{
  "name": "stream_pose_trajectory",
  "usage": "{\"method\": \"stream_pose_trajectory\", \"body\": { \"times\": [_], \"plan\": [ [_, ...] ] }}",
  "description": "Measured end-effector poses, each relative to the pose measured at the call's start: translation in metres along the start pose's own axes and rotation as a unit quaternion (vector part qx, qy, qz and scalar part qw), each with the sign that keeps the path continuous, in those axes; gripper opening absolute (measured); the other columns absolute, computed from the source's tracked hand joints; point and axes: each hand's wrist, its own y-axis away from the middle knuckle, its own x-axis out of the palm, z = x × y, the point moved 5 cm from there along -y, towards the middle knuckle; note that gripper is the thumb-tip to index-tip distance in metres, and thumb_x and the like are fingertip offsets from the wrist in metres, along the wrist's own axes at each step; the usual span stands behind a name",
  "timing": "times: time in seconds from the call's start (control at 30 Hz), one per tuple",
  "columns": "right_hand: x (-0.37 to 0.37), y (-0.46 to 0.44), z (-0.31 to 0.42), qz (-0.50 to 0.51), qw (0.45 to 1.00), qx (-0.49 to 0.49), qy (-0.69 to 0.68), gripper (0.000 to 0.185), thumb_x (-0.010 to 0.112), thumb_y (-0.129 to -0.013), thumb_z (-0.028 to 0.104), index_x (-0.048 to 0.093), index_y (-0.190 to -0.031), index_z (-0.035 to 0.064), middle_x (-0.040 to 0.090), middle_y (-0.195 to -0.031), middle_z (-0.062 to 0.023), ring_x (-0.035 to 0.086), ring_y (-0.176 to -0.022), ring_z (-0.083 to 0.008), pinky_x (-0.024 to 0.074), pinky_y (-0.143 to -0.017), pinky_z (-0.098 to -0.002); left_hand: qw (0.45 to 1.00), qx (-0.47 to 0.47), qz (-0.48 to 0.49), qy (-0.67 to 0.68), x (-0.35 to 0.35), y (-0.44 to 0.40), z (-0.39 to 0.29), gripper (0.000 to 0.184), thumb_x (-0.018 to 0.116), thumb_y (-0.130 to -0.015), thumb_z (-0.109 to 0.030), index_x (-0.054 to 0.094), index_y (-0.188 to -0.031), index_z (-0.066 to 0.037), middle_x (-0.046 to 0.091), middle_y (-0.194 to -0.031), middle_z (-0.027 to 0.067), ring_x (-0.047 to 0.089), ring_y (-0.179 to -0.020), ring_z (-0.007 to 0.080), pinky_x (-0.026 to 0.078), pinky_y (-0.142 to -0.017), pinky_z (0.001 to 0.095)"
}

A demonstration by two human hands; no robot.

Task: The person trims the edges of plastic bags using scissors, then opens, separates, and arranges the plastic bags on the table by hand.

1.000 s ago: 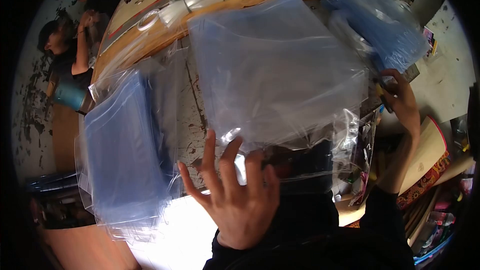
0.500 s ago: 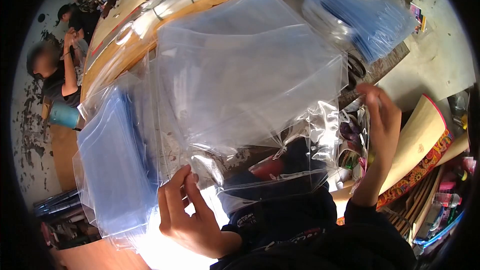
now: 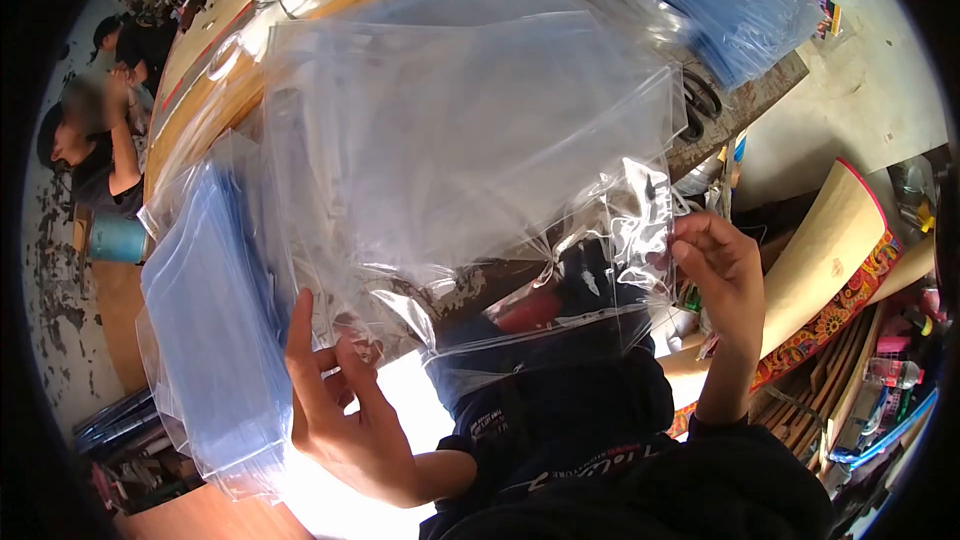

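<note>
A large clear plastic bag (image 3: pixel 470 140) spreads before me over the table edge, its glossy near part hanging above my lap. At its right edge, my right hand (image 3: pixel 725 270) pinches the plastic between thumb and fingertips. My left hand (image 3: pixel 345 405) is by the lower left corner, index finger and thumb apart; the transparent film there makes contact hard to judge. Left of that hand lies a stack of bluish plastic bags (image 3: pixel 215 310). More bluish plastic (image 3: pixel 720 0) is piled at the back right.
Black-handled scissors (image 3: pixel 700 105) lie on the table right of the bag. A rolled mat (image 3: pixel 830 260) and a cluttered bin stand at my right. Two people (image 3: pixel 95 140) sit at the far left near a blue container (image 3: pixel 120 237).
My right hand has moved down and left onto the bag's right edge and closed on it. My left hand's finger and thumb have spread apart. The whole view has shifted slightly.
</note>
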Motion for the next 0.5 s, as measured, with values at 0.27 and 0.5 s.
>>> {"method": "stream_pose_trajectory", "body": {
  "times": [0.27, 0.5],
  "plan": [
    [0.007, 0.002, 0.002, 0.012, 0.999, -0.038, -0.006, 0.019, 0.053, -0.085, 0.003, 0.051, -0.103, -0.0022, 0.062, -0.082, -0.0088, 0.062, -0.075, -0.0137, 0.0488, -0.060, -0.0224, 0.999, -0.003, 0.054, -0.011, 0.010, -0.005, 0.010, 0.007, 0.056, -0.085, -0.011, 0.059, -0.084, -0.005, 0.056, -0.049, 0.0046, 0.059, -0.044, 0.0110, 0.041, -0.037, 0.0212],
    [0.020, 0.003, 0.031, -0.099, 0.968, -0.119, 0.198, 0.024, 0.052, -0.084, 0.001, 0.053, -0.108, 0.0008, 0.063, -0.074, -0.0071, 0.059, -0.061, -0.0086, 0.0468, -0.051, -0.0196, 0.996, -0.047, 0.049, 0.066, 0.011, -0.007, 0.021, 0.026, 0.045, -0.091, -0.016, 0.051, -0.070, -0.003, 0.054, -0.044, 0.0052, 0.057, -0.038, 0.0133, 0.040, -0.034, 0.0224]
  ]
}}
